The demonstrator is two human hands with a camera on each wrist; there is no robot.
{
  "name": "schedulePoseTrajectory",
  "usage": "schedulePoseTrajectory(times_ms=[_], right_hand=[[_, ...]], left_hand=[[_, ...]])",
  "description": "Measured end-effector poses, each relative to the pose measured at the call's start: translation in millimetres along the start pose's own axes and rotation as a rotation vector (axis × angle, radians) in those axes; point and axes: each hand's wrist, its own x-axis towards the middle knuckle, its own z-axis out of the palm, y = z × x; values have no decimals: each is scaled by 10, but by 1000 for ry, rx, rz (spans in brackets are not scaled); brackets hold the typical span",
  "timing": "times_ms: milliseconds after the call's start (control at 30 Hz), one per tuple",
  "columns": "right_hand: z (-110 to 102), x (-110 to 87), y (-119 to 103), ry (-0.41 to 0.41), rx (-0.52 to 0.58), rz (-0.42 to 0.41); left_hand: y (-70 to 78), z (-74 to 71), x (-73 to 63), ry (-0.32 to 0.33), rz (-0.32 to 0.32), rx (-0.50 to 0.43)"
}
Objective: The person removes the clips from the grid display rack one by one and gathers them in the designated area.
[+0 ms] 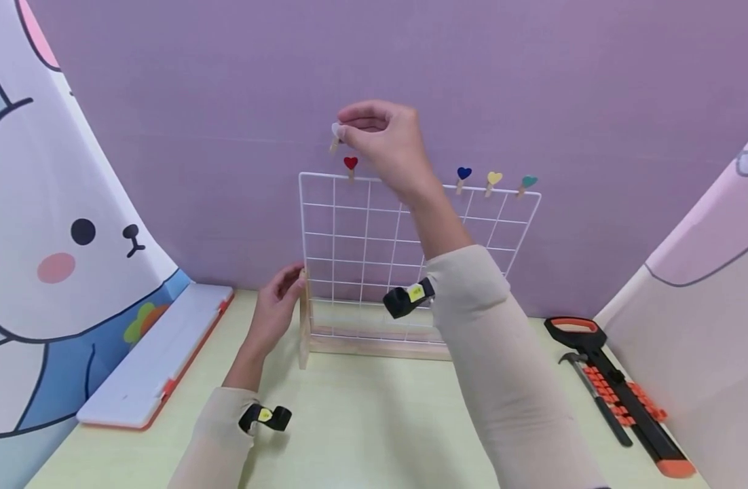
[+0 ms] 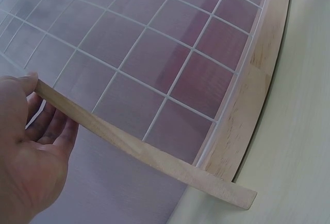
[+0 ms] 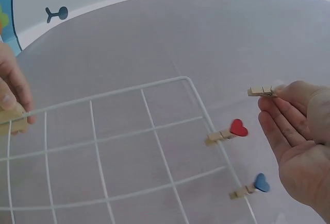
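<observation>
Purple backdrop (image 1: 227, 81) behind a white wire grid (image 1: 365, 237).
Right hand (image 1: 386, 144) pinches a white-heart wooden clothespin (image 1: 334, 143), which slack fingers might drop; left hand (image 1: 273, 312) grips the pale wooden stand (image 1: 303, 326).

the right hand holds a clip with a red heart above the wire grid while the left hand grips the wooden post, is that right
The colour is wrong: the right hand holds a clip with a white heart above the wire grid, as the head view shows, while the left hand grips the wooden post.
</observation>
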Motion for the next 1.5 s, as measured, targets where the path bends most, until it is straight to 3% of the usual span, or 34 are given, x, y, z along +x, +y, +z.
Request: schedulePoseTrajectory(times_ms=[633,967,1200,1500], right_hand=[[-464,-390,158,5,-66,18],[-728,-657,301,-12,-163,38],[-961,-862,454,-10,-290,86],[-1189,-1114,632,-36,-355,138]], left_hand=[[-48,-16,41,-2,-3,10],[-48,-20,57,5,-18,17],[-45,-49,48,-1,-13,21],[-56,-95,48,9,-2,13]])
